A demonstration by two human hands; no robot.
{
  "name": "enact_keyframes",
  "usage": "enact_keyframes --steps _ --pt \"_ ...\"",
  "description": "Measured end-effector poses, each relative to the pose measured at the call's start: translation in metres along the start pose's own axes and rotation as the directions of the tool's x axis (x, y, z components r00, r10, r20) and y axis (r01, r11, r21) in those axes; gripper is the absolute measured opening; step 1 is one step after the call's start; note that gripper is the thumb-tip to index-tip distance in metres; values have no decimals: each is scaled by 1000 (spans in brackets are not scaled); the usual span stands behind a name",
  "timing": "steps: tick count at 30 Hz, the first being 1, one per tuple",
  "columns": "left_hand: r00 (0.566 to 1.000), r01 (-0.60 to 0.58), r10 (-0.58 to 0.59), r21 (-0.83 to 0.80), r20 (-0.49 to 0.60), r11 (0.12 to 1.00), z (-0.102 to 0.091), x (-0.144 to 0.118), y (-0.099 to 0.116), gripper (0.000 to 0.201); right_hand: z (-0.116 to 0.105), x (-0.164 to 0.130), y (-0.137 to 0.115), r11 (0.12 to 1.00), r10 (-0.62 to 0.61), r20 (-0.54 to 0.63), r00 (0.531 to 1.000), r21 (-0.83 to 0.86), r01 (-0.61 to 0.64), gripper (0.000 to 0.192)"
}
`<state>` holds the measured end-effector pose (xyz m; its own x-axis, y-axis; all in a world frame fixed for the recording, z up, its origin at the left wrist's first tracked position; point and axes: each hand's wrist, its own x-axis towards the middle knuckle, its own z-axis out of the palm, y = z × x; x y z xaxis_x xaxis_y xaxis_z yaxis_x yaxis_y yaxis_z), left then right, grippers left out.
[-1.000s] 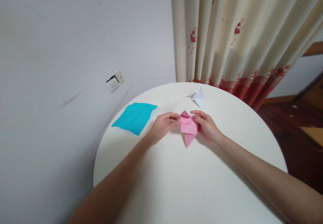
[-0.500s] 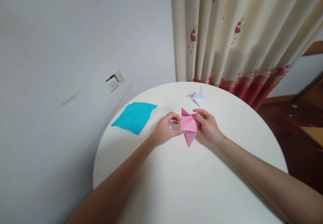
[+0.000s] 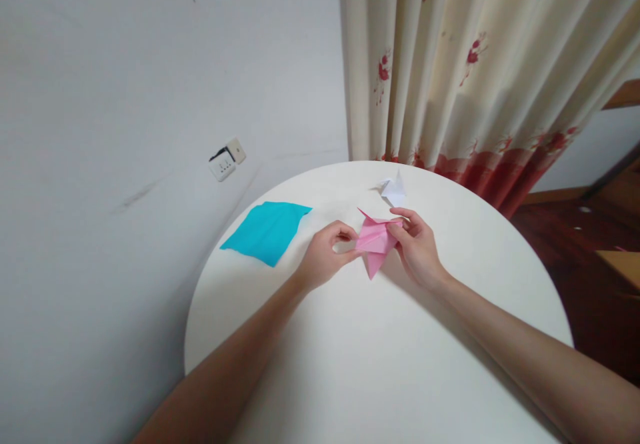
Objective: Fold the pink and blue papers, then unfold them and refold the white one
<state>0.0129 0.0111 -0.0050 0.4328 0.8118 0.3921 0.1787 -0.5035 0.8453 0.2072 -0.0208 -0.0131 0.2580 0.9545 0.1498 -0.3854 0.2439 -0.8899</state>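
Both hands meet over the far half of the round white bench (image 3: pixel 380 364), working a partly folded pink paper (image 3: pixel 376 241) that sits between them. The left hand (image 3: pixel 326 256) has its grip closed on the left edge of the pink paper, thumb and forefinger pinched together on that edge with the other fingers curled beneath. The right hand (image 3: pixel 417 244) has its grip clamped on the right side of the pink paper, its fingertips (image 3: pixel 395 228) pressing the upper flap where the sheet spreads into a point. The pink paper shows a pointed tip upward at its top left and a longer point hanging down toward the bench, which it seems to touch or nearly touch; whether the lower point rests on the surface cannot be told. Beyond the pink paper, near the far edge of the bench, lies a small white folded paper (image 3: pixel 393 189), just behind the right hand and apart from it. To the left of the pink paper, well apart from the left hand, a flat turquoise sheet (image 3: pixel 267 231) lies on the bench with its corner reaching the rim. Behind the bench hangs a cream curtain (image 3: pixel 470 71) with red flowers, and to the left of the turquoise sheet a wall socket (image 3: pixel 227 161) sits on the pale wall.
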Motion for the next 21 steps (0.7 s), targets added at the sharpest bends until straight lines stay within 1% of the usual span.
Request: enact_keyframes --steps 7,15,18,21 --pt "995 -59 60 19 -79 998 -1 2 0 13 4 -2 -5 999 43 0 999 29 -43 34" --pt "975 -56 75 97 -210 994 1 0 8 10 2 -2 -2 998 42 15 999 37 -43 28" --pt "974 -81 107 136 -199 987 1 -1 10 8 2 -1 -2 999 38 4 999 38 -38 26" --pt "979 -83 104 122 -178 989 1 0 11 9 1 -1 -1 999 26 4 1000 29 -27 24"
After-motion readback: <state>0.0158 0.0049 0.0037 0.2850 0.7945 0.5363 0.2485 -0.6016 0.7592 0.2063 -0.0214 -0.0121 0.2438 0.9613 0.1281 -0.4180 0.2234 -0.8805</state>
